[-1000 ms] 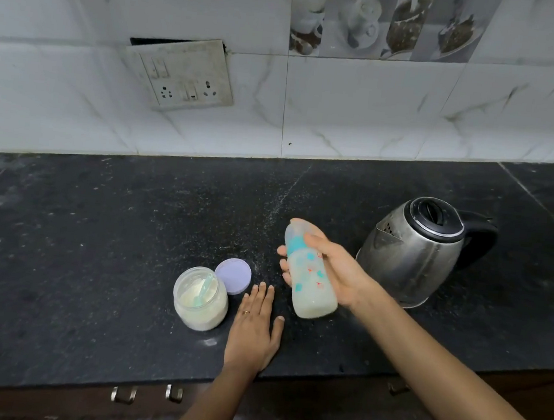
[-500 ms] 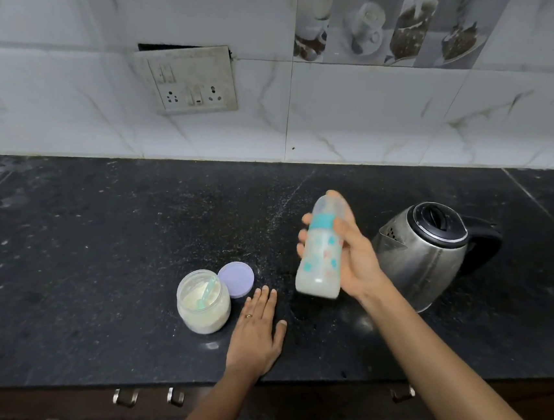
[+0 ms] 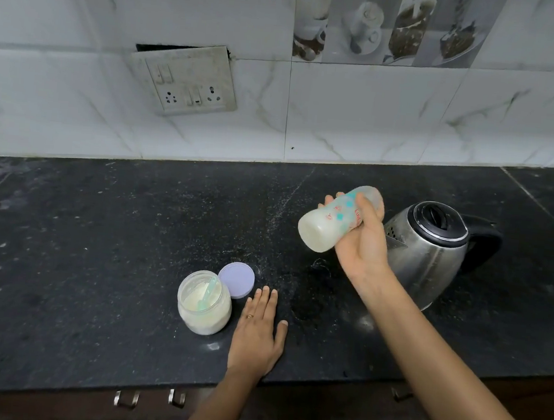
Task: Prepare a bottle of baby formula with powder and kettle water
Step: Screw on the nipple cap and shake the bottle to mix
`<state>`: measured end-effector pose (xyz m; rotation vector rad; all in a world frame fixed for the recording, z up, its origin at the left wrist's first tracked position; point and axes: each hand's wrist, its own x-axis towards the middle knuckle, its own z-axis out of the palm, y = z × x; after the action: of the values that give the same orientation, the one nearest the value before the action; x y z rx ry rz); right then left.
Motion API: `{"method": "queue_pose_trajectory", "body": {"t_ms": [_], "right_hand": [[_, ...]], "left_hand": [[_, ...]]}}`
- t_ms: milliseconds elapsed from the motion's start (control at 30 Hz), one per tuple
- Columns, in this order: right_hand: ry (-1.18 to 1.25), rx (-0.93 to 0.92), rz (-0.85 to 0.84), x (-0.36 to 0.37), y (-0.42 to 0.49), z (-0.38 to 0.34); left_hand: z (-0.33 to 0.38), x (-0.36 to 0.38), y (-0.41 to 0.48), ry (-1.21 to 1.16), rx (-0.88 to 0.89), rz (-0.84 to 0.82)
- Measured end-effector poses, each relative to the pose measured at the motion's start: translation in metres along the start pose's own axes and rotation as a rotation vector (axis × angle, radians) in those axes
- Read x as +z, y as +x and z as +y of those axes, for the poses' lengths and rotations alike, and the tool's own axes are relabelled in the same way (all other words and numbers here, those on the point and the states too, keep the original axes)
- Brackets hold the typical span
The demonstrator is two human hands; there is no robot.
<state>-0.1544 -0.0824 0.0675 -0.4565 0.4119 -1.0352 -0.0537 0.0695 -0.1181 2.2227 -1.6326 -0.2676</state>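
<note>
My right hand (image 3: 365, 245) grips the baby bottle (image 3: 332, 222) above the black counter. The bottle holds milky liquid, carries teal and red prints, and lies tilted with its base toward me and to the left. Just right of it stands a steel kettle (image 3: 433, 255) with a black lid and handle. An open jar of formula powder (image 3: 204, 302) with a pale green scoop inside sits near the front. Its lilac lid (image 3: 236, 279) lies flat behind it. My left hand (image 3: 258, 333) rests palm down on the counter beside the jar, holding nothing.
The black counter (image 3: 96, 243) is dusted with spilled powder around the middle. A white tiled wall with a switch and socket plate (image 3: 186, 81) rises behind it. Drawer handles (image 3: 149, 399) show below the front edge.
The bottle has gone from upright to nearly sideways, its base swung up and left in my right hand, and it now sits higher over the counter. My left hand has stayed put.
</note>
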Motion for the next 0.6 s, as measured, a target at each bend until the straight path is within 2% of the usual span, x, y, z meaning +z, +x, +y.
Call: {"method": "queue_pose_trajectory", "body": {"t_ms": [33,100,133,167,267,300,333,400,433,467,567,600], "right_hand": [[-0.061,0.029,-0.017,-0.004,-0.001,0.002],[-0.363,0.08,-0.212,-0.004,-0.019,0.001],[-0.449,0.05,-0.296,-0.002,-0.024,-0.002],[-0.436,-0.006,-0.329,0.001,-0.02,-0.006],[-0.024,-0.113,-0.077,0.012,0.0,-0.015],[0.001,-0.103,-0.071,0.013,0.002,-0.014],[-0.101,-0.059,-0.122,0.011,-0.001,-0.015],[-0.506,0.033,-0.373,0.008,-0.023,-0.013],[-0.618,0.037,-0.487,0.008,-0.033,-0.014],[-0.622,0.008,-0.517,0.006,-0.032,-0.016],[-0.317,-0.187,-0.174,0.013,-0.016,-0.02],[-0.32,-0.214,-0.134,0.012,-0.012,-0.018]], "left_hand": [[0.0,0.0,0.0,-0.002,0.001,0.0],[0.0,0.001,0.0,-0.004,-0.002,-0.008],[0.0,0.001,0.0,-0.004,-0.007,-0.01],[0.0,0.001,0.0,-0.005,-0.006,-0.008],[-0.002,0.0,0.0,-0.006,0.002,0.003],[-0.002,0.0,-0.001,-0.001,0.001,0.004],[-0.002,0.0,-0.001,0.003,0.001,0.003],[-0.002,0.001,0.0,0.0,0.0,0.007],[-0.001,0.001,0.0,-0.002,-0.004,0.006],[-0.001,0.0,0.0,0.0,-0.003,0.001],[-0.001,0.001,0.001,0.019,0.008,-0.006],[-0.001,0.002,0.001,0.023,0.005,-0.005]]}}
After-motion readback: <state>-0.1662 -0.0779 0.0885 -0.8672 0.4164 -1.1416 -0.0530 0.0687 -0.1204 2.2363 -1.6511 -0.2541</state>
